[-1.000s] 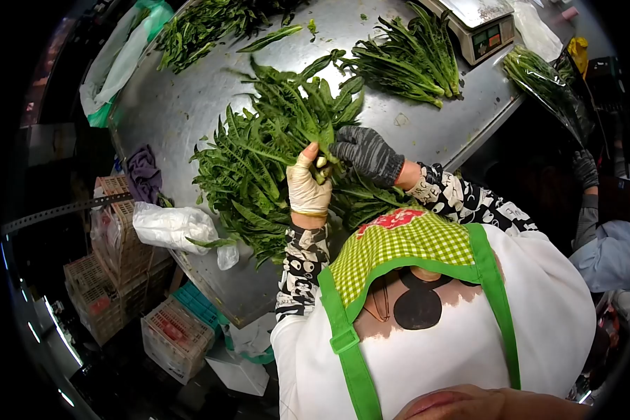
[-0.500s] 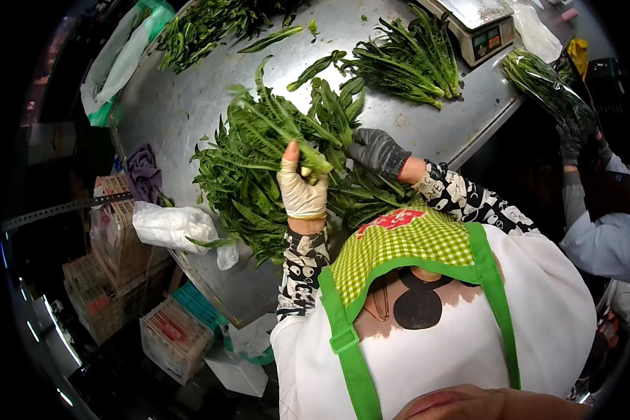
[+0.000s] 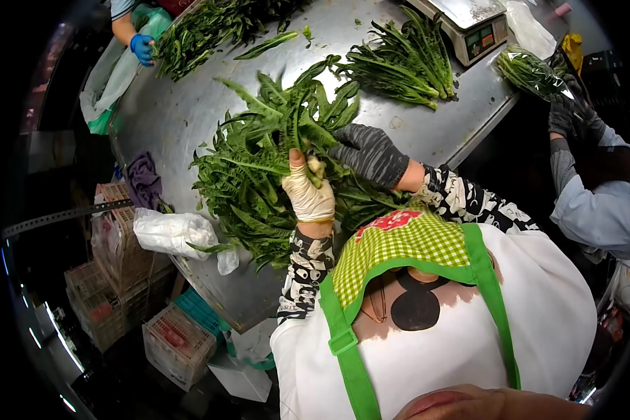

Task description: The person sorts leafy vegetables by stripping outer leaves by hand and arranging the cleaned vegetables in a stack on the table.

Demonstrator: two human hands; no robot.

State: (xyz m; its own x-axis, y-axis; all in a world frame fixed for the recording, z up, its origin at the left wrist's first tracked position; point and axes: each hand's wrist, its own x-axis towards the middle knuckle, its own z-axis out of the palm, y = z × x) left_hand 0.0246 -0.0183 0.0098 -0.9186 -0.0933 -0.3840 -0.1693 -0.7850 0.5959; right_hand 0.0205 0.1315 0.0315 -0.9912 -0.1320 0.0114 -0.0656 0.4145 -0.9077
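My left hand [image 3: 309, 194], in a pale thin glove, is closed around the cut stem ends of a bunch of long leafy greens [image 3: 273, 105], thumb up along the stems. The leaves point away from me over the table. My right hand [image 3: 374, 155], in a dark grey knit glove, is against the same bunch from the right. Its fingers are bent onto the leaves and partly hidden. Beneath both hands spreads a loose pile of the same greens [image 3: 234, 189].
On the metal table [image 3: 168, 119] lie a stacked bunch [image 3: 406, 66], more greens [image 3: 210, 31], a scale [image 3: 472, 31] and a white plastic bag roll [image 3: 175, 232]. A co-worker's blue-gloved hand [image 3: 142, 49] is far left. Another person [image 3: 595, 182] holds bagged greens [image 3: 528, 73]. Crates [image 3: 178, 343] stand below left.
My left hand has shifted slightly right with the bunch, whose leaves have swung. My right hand has moved left onto it. A blue-gloved hand has appeared at the far left; the bagged greens dropped slightly.
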